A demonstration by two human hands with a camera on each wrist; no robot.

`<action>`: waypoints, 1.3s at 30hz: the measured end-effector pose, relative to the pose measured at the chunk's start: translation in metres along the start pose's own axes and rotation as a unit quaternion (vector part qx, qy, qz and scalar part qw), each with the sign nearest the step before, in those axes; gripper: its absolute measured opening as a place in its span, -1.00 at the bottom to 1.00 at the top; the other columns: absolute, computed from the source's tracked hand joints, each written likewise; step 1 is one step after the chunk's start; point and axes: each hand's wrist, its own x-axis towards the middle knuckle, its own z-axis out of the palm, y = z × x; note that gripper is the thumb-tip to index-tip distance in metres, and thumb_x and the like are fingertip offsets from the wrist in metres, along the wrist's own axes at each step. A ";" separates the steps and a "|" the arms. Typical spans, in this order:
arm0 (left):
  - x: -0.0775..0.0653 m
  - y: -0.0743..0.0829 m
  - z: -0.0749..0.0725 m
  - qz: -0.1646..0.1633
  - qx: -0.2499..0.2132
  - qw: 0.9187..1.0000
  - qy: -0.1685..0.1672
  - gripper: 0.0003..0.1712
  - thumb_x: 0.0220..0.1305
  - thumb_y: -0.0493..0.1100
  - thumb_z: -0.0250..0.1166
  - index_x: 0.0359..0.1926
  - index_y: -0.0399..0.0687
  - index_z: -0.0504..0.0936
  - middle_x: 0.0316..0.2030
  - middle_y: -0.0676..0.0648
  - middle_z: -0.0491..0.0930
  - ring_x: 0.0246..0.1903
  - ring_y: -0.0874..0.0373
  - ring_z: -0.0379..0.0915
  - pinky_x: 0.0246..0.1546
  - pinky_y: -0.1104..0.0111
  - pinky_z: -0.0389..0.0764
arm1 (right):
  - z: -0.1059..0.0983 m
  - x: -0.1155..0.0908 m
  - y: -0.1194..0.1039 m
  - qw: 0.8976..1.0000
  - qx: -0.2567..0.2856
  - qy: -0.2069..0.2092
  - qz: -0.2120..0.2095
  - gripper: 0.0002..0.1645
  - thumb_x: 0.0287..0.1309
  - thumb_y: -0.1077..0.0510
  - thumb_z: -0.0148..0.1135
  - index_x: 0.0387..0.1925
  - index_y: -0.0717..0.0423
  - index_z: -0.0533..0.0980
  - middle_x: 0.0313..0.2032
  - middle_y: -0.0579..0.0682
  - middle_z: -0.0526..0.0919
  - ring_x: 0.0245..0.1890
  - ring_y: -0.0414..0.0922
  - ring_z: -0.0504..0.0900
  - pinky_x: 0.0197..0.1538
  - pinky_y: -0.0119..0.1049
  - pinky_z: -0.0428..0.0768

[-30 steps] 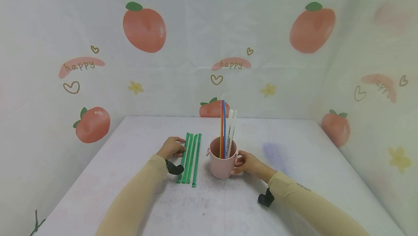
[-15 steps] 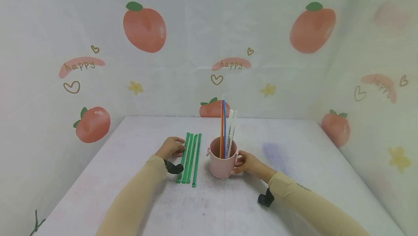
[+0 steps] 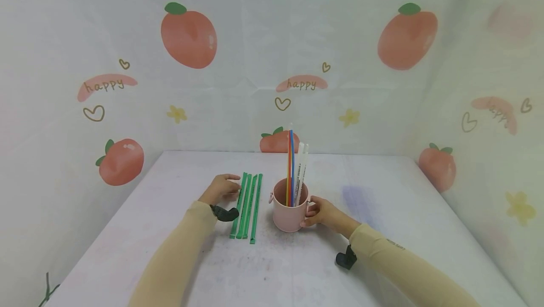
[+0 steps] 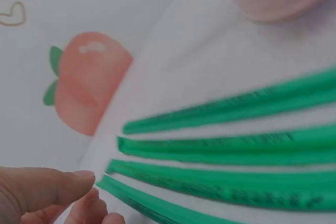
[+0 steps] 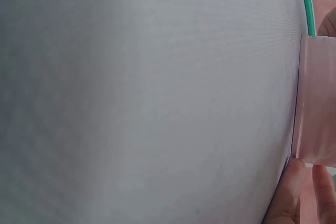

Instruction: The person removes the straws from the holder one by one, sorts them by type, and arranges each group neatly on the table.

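Observation:
Several slim green wrapped straws [image 3: 248, 210] lie side by side on the white table. At the far part of the leftmost straw is my left hand [image 3: 219, 189], its fingers loosely extended and holding nothing. In the left wrist view, the thumb [image 4: 58, 186] and fingertips are close to that straw's end; whether they touch it I cannot tell. My right hand [image 3: 325, 213] grips a pink cup [image 3: 288, 221] by its right side, around the handle. Yellow, orange, blue and white wrapped straws [image 3: 293, 170] stand upright in the cup, leaning slightly.
A white cloth [image 3: 242, 38] printed with fruit and hearts hangs behind and beside the table [image 3: 272, 274]. Dark wrist camera mounts [image 3: 225, 213] sit on both forearms, the left one partly over the nearest green straw.
My left hand has shifted slightly back and to the left, its fingers straighter than before. The right hand, the cup and the green straws have stayed in place.

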 end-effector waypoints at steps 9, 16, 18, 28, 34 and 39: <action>-0.018 0.030 -0.002 0.077 -0.032 0.996 -0.037 -0.46 0.35 -0.28 0.17 0.33 -0.19 0.36 0.16 -0.29 0.43 0.11 -0.18 0.43 0.12 0.17 0.56 | -0.001 -0.001 0.002 1.000 -0.004 -0.004 -0.008 0.05 -0.10 0.29 0.52 0.37 0.38 0.13 -0.04 0.18 0.56 -0.11 -0.09 0.56 0.17 -0.10 0.55; -0.034 0.057 0.013 0.117 -0.053 0.991 -0.045 -0.50 0.33 -0.27 0.21 0.29 -0.12 0.42 0.09 -0.27 0.48 0.09 -0.13 0.45 0.14 0.14 0.56 | -0.002 0.001 0.003 1.000 -0.005 0.000 -0.008 0.05 -0.10 0.28 0.52 0.37 0.37 0.14 -0.05 0.17 0.56 -0.13 -0.11 0.55 0.17 -0.11 0.55; -0.037 0.064 0.018 0.129 -0.058 0.989 -0.046 -0.52 0.32 -0.27 0.22 0.26 -0.11 0.44 0.00 -0.22 0.53 0.00 -0.06 0.49 0.10 0.16 0.59 | -0.002 0.001 0.004 1.000 -0.006 0.001 -0.006 0.05 -0.11 0.27 0.52 0.37 0.36 0.14 -0.05 0.16 0.56 -0.14 -0.11 0.54 0.18 -0.11 0.55; -0.059 0.089 0.045 0.184 -0.094 0.976 -0.065 -0.59 0.31 -0.31 0.23 0.18 -0.17 0.49 -0.13 -0.15 0.56 -0.20 0.12 0.54 0.00 0.22 0.65 | 0.000 0.001 0.002 1.000 -0.011 0.004 -0.004 0.02 -0.10 0.28 0.52 0.36 0.35 0.17 -0.07 0.16 0.57 -0.13 -0.10 0.56 0.17 -0.11 0.56; -0.067 0.095 0.061 0.205 -0.108 0.971 -0.066 -0.63 0.29 -0.34 0.24 0.12 -0.21 0.51 -0.15 -0.15 0.54 -0.20 0.11 0.55 -0.02 0.20 0.66 | 0.000 0.002 0.001 1.000 -0.008 0.004 -0.002 0.01 -0.10 0.29 0.52 0.36 0.33 0.19 -0.07 0.14 0.58 -0.14 -0.12 0.56 0.15 -0.13 0.57; -0.069 0.094 0.073 0.219 -0.103 0.968 -0.064 -0.62 0.28 -0.35 0.24 0.12 -0.26 0.50 -0.13 -0.18 0.52 -0.18 0.07 0.57 -0.03 0.18 0.66 | 0.000 0.001 0.001 1.000 -0.011 0.001 -0.005 0.01 -0.09 0.29 0.51 0.36 0.35 0.17 -0.06 0.17 0.58 -0.14 -0.12 0.57 0.14 -0.13 0.58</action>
